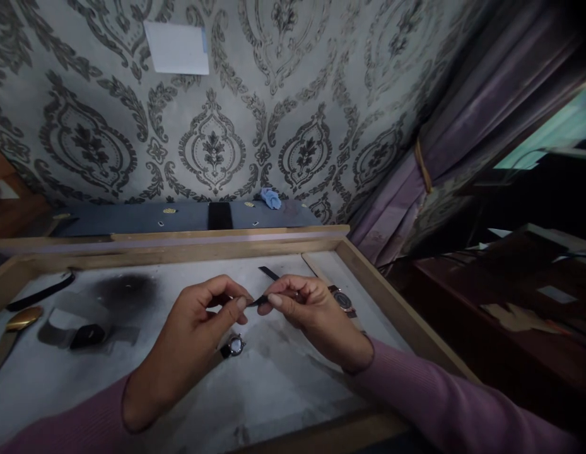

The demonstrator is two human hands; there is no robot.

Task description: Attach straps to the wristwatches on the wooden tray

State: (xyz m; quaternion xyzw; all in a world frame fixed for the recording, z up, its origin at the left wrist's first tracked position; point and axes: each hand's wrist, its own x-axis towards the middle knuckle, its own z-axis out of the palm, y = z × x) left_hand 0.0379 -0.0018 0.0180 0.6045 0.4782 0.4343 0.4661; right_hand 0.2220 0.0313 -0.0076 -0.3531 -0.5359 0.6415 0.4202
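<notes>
A small dark strip [257, 302], which looks like part of a watch strap, is stretched between both sets of fingertips. My left hand [198, 331] pinches one end of it between thumb and index finger. The other end is gripped by my right hand [311, 315], whose fingers hide much of it. Below the hands, a small round watch [235, 344] with a short black strap piece lies on the white work surface [269, 384]. A black strap end [269, 273] shows just beyond the right fingers. Right of that hand rests a watch with a brown strap [341, 299].
A wooden rim [179, 246] borders the surface. At left lie a black strap [41, 293], a gold-coloured watch [24, 319] and a dark watch-like item [87, 336]. Behind the rim, a crumpled blue cloth [270, 198] sits by the patterned wall. A purple curtain [406, 170] hangs right.
</notes>
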